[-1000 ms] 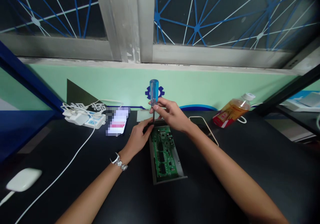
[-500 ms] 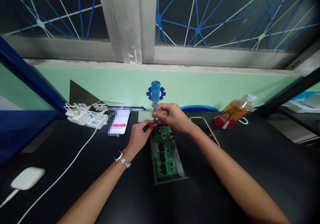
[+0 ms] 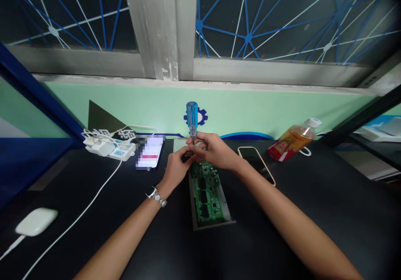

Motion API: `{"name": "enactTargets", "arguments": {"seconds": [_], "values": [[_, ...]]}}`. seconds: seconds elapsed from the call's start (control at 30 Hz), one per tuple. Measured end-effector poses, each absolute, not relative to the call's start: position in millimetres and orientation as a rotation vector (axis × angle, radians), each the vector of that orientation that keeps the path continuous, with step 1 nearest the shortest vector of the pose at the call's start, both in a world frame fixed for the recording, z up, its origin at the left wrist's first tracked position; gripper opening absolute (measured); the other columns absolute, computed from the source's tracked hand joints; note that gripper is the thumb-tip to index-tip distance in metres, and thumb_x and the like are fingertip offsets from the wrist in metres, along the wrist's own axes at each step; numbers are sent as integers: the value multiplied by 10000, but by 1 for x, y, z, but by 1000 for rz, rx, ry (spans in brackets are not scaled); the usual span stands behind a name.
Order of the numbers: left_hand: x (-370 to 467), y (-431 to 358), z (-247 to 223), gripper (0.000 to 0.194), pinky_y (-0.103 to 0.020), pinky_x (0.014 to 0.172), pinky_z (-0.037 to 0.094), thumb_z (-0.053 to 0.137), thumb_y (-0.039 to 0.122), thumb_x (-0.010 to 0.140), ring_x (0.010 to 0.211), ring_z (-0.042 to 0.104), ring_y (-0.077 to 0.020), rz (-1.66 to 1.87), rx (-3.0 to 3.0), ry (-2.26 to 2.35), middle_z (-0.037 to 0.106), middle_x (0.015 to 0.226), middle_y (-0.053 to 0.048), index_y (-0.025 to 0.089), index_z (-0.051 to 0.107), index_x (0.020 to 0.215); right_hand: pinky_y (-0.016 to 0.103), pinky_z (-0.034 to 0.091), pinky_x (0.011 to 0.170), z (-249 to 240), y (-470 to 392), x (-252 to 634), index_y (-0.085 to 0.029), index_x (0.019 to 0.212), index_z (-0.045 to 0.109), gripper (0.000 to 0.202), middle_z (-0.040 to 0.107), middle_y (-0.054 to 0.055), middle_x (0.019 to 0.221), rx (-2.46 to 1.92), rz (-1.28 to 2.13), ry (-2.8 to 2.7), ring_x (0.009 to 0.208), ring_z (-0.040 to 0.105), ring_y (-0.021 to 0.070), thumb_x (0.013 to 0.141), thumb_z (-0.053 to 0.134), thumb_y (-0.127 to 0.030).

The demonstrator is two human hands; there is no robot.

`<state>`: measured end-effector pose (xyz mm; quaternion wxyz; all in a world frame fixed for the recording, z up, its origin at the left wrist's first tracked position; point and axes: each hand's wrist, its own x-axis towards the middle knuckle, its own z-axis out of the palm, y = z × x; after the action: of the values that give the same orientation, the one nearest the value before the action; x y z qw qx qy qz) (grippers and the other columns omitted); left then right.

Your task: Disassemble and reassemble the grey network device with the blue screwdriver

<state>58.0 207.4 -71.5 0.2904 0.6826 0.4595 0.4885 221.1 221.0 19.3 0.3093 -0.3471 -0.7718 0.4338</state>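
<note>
A screwdriver (image 3: 192, 117) with a clear blue handle stands nearly upright over the far end of a green circuit board (image 3: 208, 192). My right hand (image 3: 213, 148) is closed on its shaft, just below the handle. The board lies lengthwise in a grey metal tray (image 3: 193, 217) on the dark table. Beside the shaft, at the board's far left corner, my left hand (image 3: 178, 163) has its thumb and fingers pinched together. What sits between them is too small or hidden to make out. The screwdriver's tip is hidden behind my fingers.
A lit phone (image 3: 152, 152) lies left of my hands, near a white power strip (image 3: 122, 148) with cables. A dark phone (image 3: 257, 163) is on the right, and a tilted drink bottle (image 3: 291, 140) stands beyond it. A white rounded device (image 3: 36, 221) rests at far left.
The screwdriver has shifted slightly left and leans a little more. My right hand moved left with it, nearer my left hand, uncovering more of the dark phone.
</note>
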Motion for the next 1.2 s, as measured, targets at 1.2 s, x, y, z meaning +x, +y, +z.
{"name": "enactTargets", "arguments": {"seconds": [1.2], "values": [[60,206,-70,138,-316,753,538,656,257,887,825,724,-228,1279,1797,1187,783,891,-47,178,756,942,280,476,610,11,226,224,-197,866,644,95,701,21,870,-1003,789,-2140,606,616,113,880,637,-290]]}}
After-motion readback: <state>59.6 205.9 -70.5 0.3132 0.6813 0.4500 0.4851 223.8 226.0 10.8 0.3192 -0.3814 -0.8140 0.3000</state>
